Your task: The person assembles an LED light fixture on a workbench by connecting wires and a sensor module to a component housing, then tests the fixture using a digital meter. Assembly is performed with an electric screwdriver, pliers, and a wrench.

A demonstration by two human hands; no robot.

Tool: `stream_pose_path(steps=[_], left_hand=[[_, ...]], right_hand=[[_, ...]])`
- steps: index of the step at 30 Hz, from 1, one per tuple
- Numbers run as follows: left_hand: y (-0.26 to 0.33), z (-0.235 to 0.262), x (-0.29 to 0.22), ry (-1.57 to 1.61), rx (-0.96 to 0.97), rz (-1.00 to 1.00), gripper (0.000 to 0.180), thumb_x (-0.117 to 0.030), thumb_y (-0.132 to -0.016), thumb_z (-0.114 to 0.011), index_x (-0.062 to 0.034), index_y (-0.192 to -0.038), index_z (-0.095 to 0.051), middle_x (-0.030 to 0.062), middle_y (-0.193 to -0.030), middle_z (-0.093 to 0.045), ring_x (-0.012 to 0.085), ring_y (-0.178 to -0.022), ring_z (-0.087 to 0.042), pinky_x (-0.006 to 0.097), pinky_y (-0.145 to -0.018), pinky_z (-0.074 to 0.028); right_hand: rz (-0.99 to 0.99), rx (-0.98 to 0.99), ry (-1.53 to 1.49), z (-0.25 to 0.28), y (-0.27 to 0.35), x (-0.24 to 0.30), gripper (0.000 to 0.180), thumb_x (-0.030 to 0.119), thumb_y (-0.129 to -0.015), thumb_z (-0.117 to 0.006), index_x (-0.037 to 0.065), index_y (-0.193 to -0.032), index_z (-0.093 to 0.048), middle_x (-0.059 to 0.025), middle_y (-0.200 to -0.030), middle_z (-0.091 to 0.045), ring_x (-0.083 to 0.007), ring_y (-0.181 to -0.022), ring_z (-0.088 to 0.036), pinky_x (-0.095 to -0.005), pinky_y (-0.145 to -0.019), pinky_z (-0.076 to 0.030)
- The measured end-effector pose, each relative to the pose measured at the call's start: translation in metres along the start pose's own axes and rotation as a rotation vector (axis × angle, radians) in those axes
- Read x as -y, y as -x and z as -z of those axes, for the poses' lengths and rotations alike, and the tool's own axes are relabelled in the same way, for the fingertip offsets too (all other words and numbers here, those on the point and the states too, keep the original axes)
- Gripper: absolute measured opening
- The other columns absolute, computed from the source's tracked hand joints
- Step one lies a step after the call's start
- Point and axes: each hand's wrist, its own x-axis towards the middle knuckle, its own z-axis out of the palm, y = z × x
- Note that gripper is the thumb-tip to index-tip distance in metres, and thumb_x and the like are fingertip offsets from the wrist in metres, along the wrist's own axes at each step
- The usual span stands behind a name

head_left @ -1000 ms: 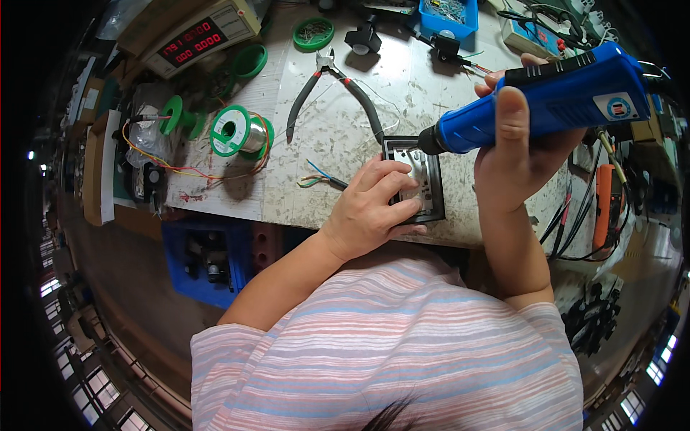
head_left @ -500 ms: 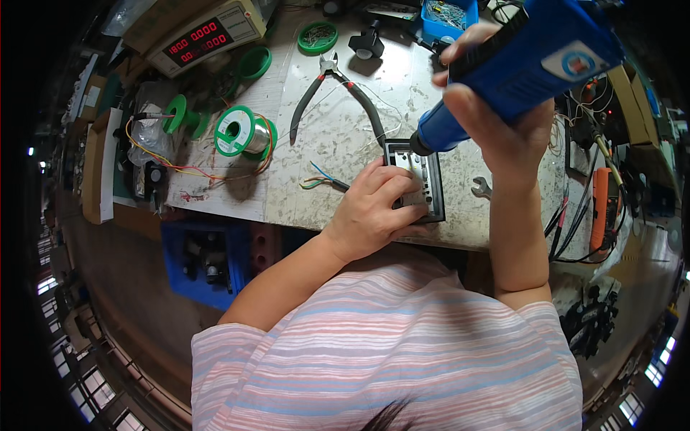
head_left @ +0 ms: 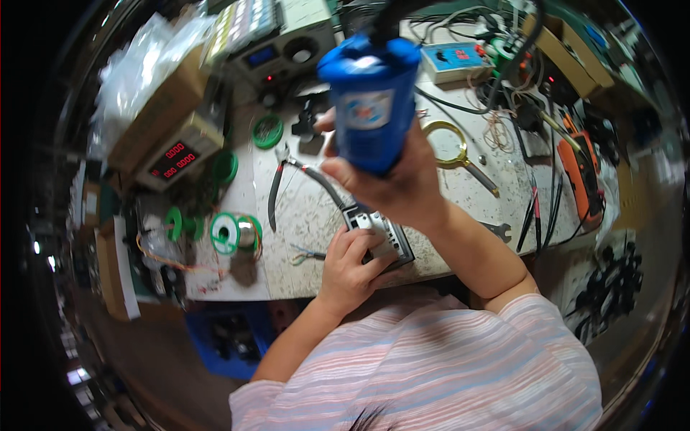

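Observation:
My right hand (head_left: pixel 410 183) is wrapped round a blue electric screwdriver (head_left: pixel 368 118), raised over the bench with a black cord at its top. The hand and the tool's body hide its tip. Below it, my left hand (head_left: pixel 351 267) holds a small black rectangular housing (head_left: pixel 405 250) near the bench's front edge, fingers resting across its pale inside with small parts. A short cable with stripped coloured wires (head_left: pixel 307 253) lies left of that hand. Diagonal cutters (head_left: pixel 322 184) with dark handles spread apart lie just beyond, one handle's end close to the housing.
A solder spool (head_left: pixel 248 234) and a red-digit display unit (head_left: pixel 180 154) stand at left. A magnifying glass (head_left: pixel 480 178), an open-ended wrench (head_left: pixel 500 230) and an orange meter (head_left: pixel 579 179) lie at right. Behind are a small green dish (head_left: pixel 267 132) and a blue-topped box (head_left: pixel 456 59).
The screwdriver has come up off the housing and swung left, turning more upright in my right hand. My left hand stays on the housing. The view has shifted, showing more of the bench's back.

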Motion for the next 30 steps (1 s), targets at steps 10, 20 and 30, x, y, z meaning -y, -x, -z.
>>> stream_pose_path(steps=[10, 20, 30], left_hand=[[0.006, -0.004, 0.0, 0.002, 0.012, 0.05, 0.033, -0.028, -0.063, -0.083, -0.0149, -0.092, -0.073, 0.0074, -0.109, -0.06, 0.0309, -0.107, -0.056, 0.05, -0.092, -0.045], [0.002, -0.002, -0.001, 0.026, -0.007, 0.056, 0.039, -0.019, -0.059, -0.084, -0.0121, -0.095, -0.073, 0.0049, -0.104, -0.061, 0.0289, -0.103, -0.056, 0.043, -0.087, -0.048], [0.007, -0.007, 0.0, 0.023, 0.013, 0.074, 0.033, -0.031, -0.069, -0.079, -0.0172, -0.098, -0.071, -0.0007, -0.104, -0.059, 0.0228, -0.105, -0.056, 0.056, -0.098, -0.041]], right_hand=[[0.178, 0.137, 0.234, 0.007, 0.003, 0.023, 0.085, 0.018, -0.073, -0.086, -0.001, -0.135, -0.032, -0.0176, -0.094, -0.069, -0.0281, -0.077, -0.073, -0.0372, -0.066, -0.057], [-0.084, 0.218, -0.289, 0.022, -0.003, 0.01, 0.034, 0.005, -0.081, -0.078, -0.001, -0.112, -0.062, -0.0089, -0.102, -0.067, -0.0116, -0.086, -0.061, -0.0257, -0.073, -0.05], [0.103, 0.186, -0.286, 0.028, -0.004, -0.005, 0.034, -0.002, -0.079, -0.078, -0.002, -0.109, -0.063, -0.0082, -0.098, -0.068, -0.0124, -0.085, -0.064, -0.0264, -0.069, -0.052]])
